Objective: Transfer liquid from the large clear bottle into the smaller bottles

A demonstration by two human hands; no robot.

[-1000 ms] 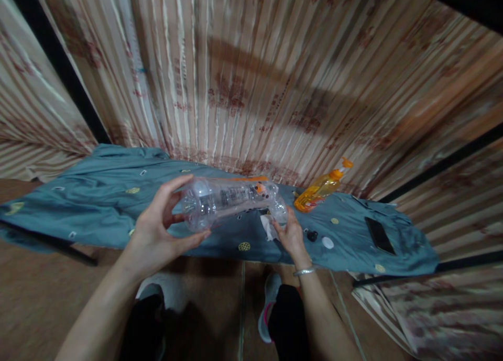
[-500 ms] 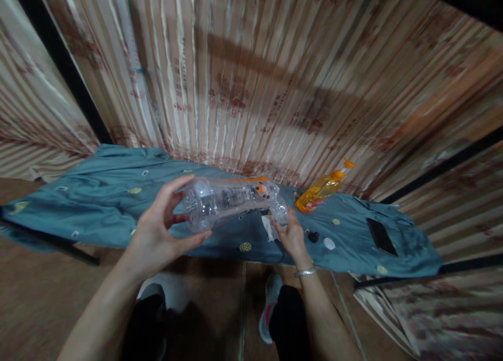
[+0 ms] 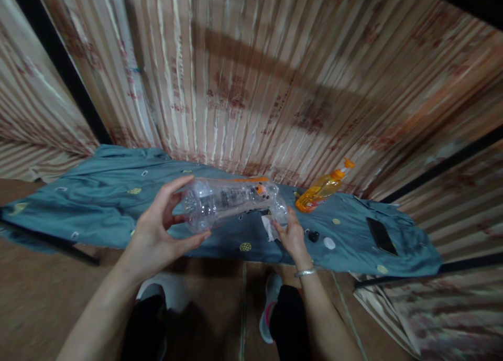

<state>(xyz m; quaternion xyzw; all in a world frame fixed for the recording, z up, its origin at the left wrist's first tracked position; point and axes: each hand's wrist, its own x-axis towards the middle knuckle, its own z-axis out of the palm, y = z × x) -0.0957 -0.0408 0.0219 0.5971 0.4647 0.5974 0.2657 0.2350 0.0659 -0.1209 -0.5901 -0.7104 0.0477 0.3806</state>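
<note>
A clear plastic bottle (image 3: pixel 231 199) with an orange-edged printed label lies sideways in the air above the teal cloth. My left hand (image 3: pixel 165 227) grips its rounded base, thumb below and fingers above. At the other end, my right hand (image 3: pixel 291 231) holds the narrower part, which bends downward. A white tissue (image 3: pixel 270 228) lies on the cloth beside my right fingers. Just right of that hand are a small black cap (image 3: pixel 313 236) and a white round lid (image 3: pixel 329 243).
The teal cloth (image 3: pixel 106 198) covers a long narrow surface. A yellow pump bottle (image 3: pixel 320 190) stands near its back edge, and a black phone (image 3: pixel 381 236) lies at the right. Striped curtains (image 3: pixel 236 88) hang behind, with black poles (image 3: pixel 63 62) at the sides.
</note>
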